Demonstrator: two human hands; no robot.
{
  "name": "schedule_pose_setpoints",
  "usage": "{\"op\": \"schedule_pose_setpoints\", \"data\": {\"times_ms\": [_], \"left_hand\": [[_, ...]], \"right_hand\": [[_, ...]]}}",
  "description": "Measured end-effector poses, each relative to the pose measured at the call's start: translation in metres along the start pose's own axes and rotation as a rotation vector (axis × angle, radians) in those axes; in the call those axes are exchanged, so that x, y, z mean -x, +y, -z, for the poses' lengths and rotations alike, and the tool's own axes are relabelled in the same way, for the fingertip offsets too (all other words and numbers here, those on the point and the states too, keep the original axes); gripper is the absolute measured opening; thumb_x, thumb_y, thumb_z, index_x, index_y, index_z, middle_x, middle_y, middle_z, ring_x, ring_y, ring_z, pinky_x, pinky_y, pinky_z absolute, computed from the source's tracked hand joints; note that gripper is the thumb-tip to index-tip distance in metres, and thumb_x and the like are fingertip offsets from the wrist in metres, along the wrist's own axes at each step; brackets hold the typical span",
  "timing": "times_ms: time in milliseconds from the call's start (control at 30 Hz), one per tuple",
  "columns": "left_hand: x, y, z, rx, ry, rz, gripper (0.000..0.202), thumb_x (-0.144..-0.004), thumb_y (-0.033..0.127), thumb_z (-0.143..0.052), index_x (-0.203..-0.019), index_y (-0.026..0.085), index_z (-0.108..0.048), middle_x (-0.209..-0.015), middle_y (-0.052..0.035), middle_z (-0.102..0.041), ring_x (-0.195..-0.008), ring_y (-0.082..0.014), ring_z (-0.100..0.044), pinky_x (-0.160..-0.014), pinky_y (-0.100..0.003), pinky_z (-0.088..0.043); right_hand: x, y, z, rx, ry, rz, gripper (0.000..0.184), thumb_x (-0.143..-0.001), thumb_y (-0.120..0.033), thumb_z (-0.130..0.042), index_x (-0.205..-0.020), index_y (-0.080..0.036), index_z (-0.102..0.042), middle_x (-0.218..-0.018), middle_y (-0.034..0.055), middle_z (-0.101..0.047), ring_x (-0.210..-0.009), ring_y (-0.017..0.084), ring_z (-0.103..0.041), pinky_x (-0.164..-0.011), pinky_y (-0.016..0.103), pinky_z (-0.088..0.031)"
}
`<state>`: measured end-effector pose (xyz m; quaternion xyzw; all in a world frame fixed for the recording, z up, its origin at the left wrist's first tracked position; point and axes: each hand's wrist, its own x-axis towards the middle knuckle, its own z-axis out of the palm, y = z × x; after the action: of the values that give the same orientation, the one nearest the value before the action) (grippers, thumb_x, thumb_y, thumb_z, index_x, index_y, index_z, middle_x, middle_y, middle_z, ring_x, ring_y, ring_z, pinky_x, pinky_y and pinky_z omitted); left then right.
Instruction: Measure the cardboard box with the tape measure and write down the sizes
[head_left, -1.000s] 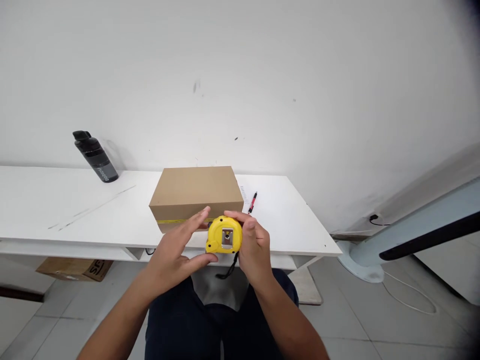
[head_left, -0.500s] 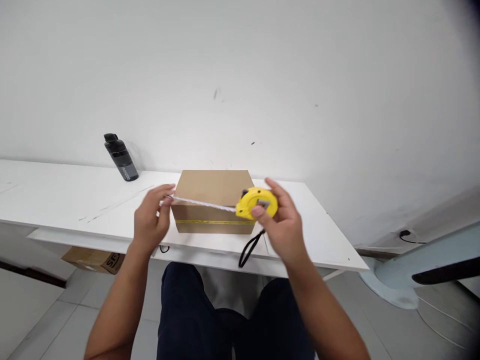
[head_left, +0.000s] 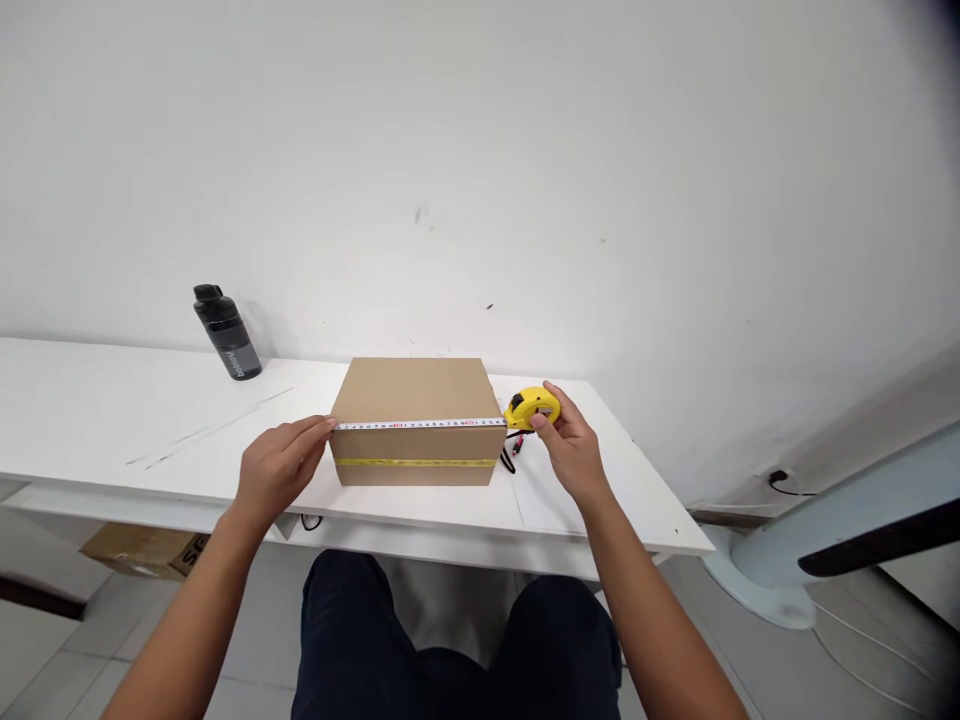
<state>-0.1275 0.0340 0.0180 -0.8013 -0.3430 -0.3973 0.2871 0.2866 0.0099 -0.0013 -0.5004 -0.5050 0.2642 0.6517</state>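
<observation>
A brown cardboard box [head_left: 415,395] with a yellow stripe along its front stands on the white table [head_left: 112,420]. My right hand [head_left: 571,447] grips a yellow tape measure case [head_left: 532,408] at the box's top right front corner. The white tape blade [head_left: 420,424] runs along the box's top front edge. My left hand [head_left: 282,464] pinches the blade's end at the box's top left front corner. A black wrist strap hangs from the case beside the box.
A dark water bottle [head_left: 225,333] stands at the back of the table by the white wall. A red and black pen lies partly hidden behind the tape case. A cardboard box [head_left: 142,551] sits on the floor under the table. A pale fan base [head_left: 780,575] is at right.
My hands have spread apart, pulling the blade out of the case. The tape has come down from mid-air and now lies along the box's top front edge.
</observation>
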Motion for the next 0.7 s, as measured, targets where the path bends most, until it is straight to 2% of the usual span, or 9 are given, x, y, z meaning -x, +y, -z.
{"op": "schedule_pose_setpoints", "data": {"times_ms": [67, 200, 333, 533, 700], "left_hand": [[0.000, -0.008, 0.002, -0.049, 0.015, -0.006, 0.032, -0.091, 0.013, -0.063, -0.120, 0.027, -0.067, -0.109, -0.0020, -0.078, -0.087, -0.0194, -0.075, -0.072, -0.031, -0.056], [-0.002, -0.024, 0.005, -0.023, 0.020, 0.088, 0.023, -0.094, 0.017, -0.062, -0.115, 0.024, -0.069, -0.110, -0.0045, -0.078, -0.099, -0.0216, -0.075, -0.082, -0.032, -0.058], [-0.003, -0.030, 0.004, 0.026, -0.083, 0.099, 0.023, -0.096, 0.021, -0.060, -0.116, 0.025, -0.069, -0.111, -0.0031, -0.078, -0.100, -0.0221, -0.075, -0.084, -0.034, -0.058], [-0.004, -0.015, -0.004, 0.158, -0.214, 0.168, 0.044, -0.097, 0.017, -0.045, -0.137, 0.028, -0.060, -0.135, -0.0025, -0.068, -0.120, -0.0216, -0.067, -0.098, -0.038, -0.057], [-0.005, -0.002, -0.005, 0.167, -0.200, 0.207, 0.045, -0.097, 0.021, -0.046, -0.140, 0.027, -0.057, -0.138, -0.0040, -0.066, -0.124, -0.0234, -0.065, -0.102, -0.042, -0.055]], "right_hand": [[-0.002, -0.001, 0.002, 0.027, -0.008, 0.005, 0.070, -0.081, -0.060, -0.073, -0.141, -0.026, -0.060, -0.129, 0.0086, -0.067, -0.114, 0.027, -0.063, -0.098, 0.044, -0.054], [-0.010, 0.006, 0.010, 0.012, -0.014, -0.012, 0.071, -0.082, -0.060, -0.072, -0.143, -0.026, -0.057, -0.129, 0.0086, -0.067, -0.115, 0.026, -0.063, -0.102, 0.045, -0.051], [-0.010, 0.010, 0.012, -0.026, -0.010, -0.032, 0.074, -0.082, -0.061, -0.072, -0.144, -0.025, -0.055, -0.131, 0.0090, -0.066, -0.117, 0.026, -0.063, -0.102, 0.044, -0.051], [-0.006, -0.002, 0.005, 0.048, -0.048, -0.004, 0.067, -0.081, -0.059, -0.073, -0.139, -0.027, -0.060, -0.137, 0.0078, -0.064, -0.122, 0.026, -0.061, -0.105, 0.043, -0.050], [-0.007, -0.001, 0.006, 0.015, -0.073, -0.017, 0.067, -0.082, -0.058, -0.073, -0.140, -0.027, -0.059, -0.133, 0.0081, -0.066, -0.119, 0.026, -0.063, -0.105, 0.043, -0.050]]}}
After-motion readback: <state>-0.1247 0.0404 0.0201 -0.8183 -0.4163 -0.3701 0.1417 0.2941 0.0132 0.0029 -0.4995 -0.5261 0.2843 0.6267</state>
